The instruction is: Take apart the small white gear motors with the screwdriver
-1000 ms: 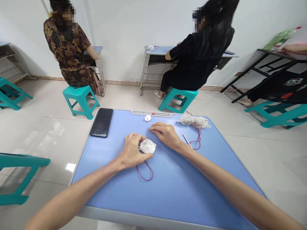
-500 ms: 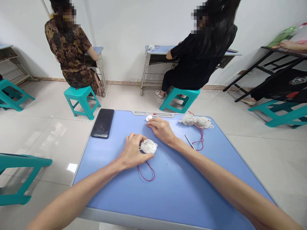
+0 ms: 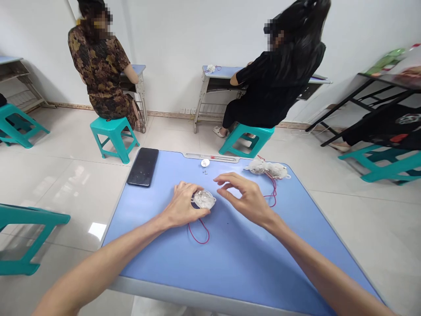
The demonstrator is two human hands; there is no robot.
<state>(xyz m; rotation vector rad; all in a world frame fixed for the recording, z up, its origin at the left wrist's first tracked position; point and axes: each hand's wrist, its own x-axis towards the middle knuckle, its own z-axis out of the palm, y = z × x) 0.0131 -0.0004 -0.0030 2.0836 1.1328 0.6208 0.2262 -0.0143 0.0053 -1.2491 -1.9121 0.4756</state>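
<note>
The right hand (image 3: pixel 245 193) had drawn back from the cap (image 3: pixel 205 163), thumb and fingers apart, baring small bits (image 3: pixel 205 172) beside it; the work seemed to be returning to the disc (image 3: pixel 204 200). Half a second earlier that hand had touched or nearly touched the cap, while the left hand (image 3: pixel 184 206) stayed clamped around the disc on the desk (image 3: pixel 164 259).

From my remote post I can read no text, label, brand or number; the pale print (image 3: pixel 410 117) on black cloth (image 3: pixel 381 125) (far right) is too small to make out.
</note>
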